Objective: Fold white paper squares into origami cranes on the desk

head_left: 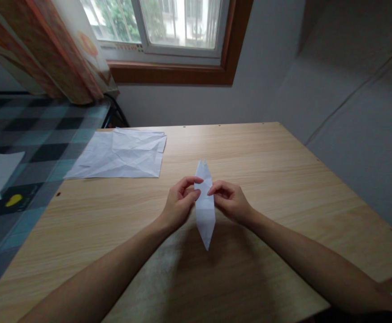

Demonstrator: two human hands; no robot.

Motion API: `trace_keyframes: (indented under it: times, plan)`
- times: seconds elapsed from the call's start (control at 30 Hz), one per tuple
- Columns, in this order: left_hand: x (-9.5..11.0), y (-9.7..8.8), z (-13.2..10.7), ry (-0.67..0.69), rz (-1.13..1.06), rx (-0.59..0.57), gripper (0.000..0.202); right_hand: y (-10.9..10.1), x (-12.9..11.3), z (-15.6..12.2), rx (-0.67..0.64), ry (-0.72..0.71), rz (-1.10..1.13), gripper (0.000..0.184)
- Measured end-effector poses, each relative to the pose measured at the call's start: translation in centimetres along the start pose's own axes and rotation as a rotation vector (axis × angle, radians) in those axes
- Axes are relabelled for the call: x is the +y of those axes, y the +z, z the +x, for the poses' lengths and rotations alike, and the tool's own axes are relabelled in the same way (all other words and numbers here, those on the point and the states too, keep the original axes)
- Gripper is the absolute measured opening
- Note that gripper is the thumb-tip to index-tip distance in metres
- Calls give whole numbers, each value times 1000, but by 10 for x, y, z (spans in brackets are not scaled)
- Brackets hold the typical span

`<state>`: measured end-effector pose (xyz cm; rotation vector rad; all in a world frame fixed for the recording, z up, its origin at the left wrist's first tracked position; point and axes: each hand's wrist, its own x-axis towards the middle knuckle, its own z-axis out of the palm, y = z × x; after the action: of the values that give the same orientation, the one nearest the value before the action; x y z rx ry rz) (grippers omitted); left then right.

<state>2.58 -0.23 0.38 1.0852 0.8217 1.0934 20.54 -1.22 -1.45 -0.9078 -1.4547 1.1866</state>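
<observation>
A narrow piece of folded white paper [205,215] is held over the middle of the wooden table. Its near end comes to a single point, and its far end splits into two small tips. My left hand [181,199] grips the left edge, thumb and index finger pressed on the upper face. On the opposite edge, my right hand [230,199] pinches the paper, with its fingers curled and partly hidden. The two hands sit at about the same height, a little beyond the paper's midpoint.
Creased white sheets [132,157] lie stacked at the table's back left. The wooden table [283,179] meets a wall under the window. To the left is a bed with a checked cover [48,121], with white paper [1,177] on it. A curtain [58,54] hangs by the window.
</observation>
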Motion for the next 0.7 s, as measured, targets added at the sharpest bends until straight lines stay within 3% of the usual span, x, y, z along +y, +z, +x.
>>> trace_keyframes:
  times: [0.17, 0.33, 0.47, 0.7]
  plan:
    - [1, -1, 1, -38, 12, -51, 34, 2, -4, -2, 48, -12, -42, 13]
    - [0, -4, 2, -54, 46, -45, 28, 2, -6, -2, 23, -33, -105, 8]
    - [-3, -5, 4, -67, -83, -94, 36, 0, -4, 0, 62, -10, -36, 10]
    - [-2, -1, 2, -64, -134, -149, 43, -1, 0, 1, -17, -2, 62, 19]
